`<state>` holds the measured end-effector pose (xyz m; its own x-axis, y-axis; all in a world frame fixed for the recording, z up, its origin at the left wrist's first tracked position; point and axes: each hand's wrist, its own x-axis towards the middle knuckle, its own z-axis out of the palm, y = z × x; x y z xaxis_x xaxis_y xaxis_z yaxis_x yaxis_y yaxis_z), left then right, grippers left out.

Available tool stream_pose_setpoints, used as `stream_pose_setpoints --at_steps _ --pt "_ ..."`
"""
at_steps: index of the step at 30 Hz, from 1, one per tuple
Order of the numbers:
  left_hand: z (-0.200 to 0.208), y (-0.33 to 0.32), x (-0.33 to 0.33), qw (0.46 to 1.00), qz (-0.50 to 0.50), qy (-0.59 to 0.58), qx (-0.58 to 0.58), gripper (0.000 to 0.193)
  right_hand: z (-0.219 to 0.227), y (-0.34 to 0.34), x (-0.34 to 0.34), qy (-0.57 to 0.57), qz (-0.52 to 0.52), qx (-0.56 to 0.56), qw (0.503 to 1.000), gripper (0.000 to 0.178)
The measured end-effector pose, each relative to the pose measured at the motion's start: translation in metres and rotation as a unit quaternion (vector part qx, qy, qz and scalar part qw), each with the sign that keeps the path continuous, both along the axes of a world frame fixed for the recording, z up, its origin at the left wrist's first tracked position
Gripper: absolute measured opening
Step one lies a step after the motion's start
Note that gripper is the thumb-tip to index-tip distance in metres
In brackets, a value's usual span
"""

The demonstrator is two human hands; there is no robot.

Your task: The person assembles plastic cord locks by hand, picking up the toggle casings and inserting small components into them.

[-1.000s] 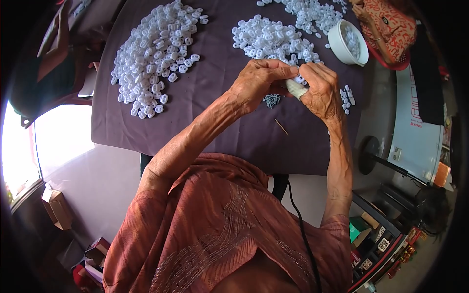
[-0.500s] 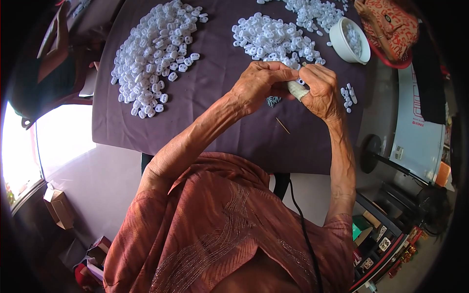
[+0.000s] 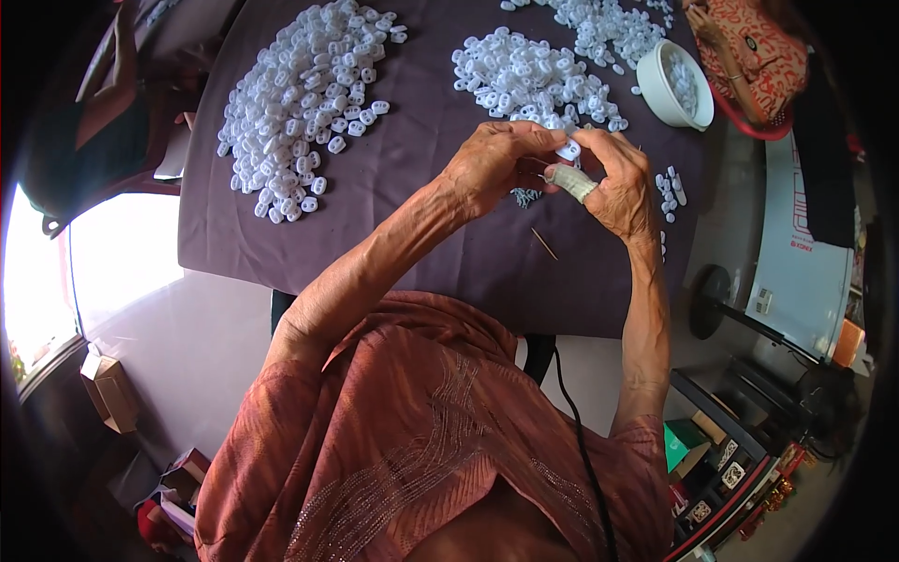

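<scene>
My left hand [image 3: 489,170] pinches a small white plastic piece with two holes [image 3: 569,150] between thumb and fingers, above the table. My right hand [image 3: 616,185] is close against it on the right. The right index fingertip is at the edge of the piece, while the thumb, wrapped in pale tape, stands apart below it. The curled fingers of both hands are partly hidden. Under the hands, a little heap of grey-green bits [image 3: 527,197] shows on the dark cloth. A thin pointed stick [image 3: 544,244] lies nearer to me.
Heaps of similar white pieces cover the table: a large left heap [image 3: 300,112], a middle heap [image 3: 524,73] and a far-right heap [image 3: 609,28]. A white bowl [image 3: 660,89] holds more. Several pieces [image 3: 669,195] lie at the right edge. Other people sit at both sides.
My right index finger and thumb have spread apart, the thumb dropping lower. The white piece between the hands now shows more fully. My left hand has hardly moved.
</scene>
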<state>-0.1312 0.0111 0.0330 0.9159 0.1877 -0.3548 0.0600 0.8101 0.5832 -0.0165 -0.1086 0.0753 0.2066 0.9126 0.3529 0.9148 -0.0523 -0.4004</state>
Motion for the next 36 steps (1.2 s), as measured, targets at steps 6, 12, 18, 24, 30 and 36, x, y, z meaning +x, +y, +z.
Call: stream_pose_setpoints --at_steps 6,12,18,24,30,36 --pt "-0.015 0.040 -0.031 0.988 0.078 0.020 0.128 0.017 -0.003 -0.008 0.001 0.028 -0.046 -0.070 0.996 0.029" --pt "-0.018 0.094 -0.093 0.851 0.175 0.170 0.466 0.021 -0.052 -0.018 0.007 0.107 -0.094 -0.094 0.985 0.020" --pt "-0.033 0.113 -0.122 0.598 0.190 0.264 0.733 0.016 -0.067 0.002 -0.004 0.034 -0.071 -0.111 0.991 0.026" --pt "-0.031 0.099 -0.112 0.560 0.196 0.223 0.774 0.020 -0.076 0.008 -0.014 0.019 -0.053 -0.138 0.989 0.022" --pt "-0.052 0.032 -0.039 0.590 0.111 0.062 0.797 0.012 -0.067 0.000 -0.024 0.053 -0.058 -0.126 0.989 0.020" --pt "-0.076 0.032 -0.015 0.532 0.055 0.046 0.843 0.011 -0.069 -0.021 -0.028 0.088 -0.053 -0.099 0.990 0.019"
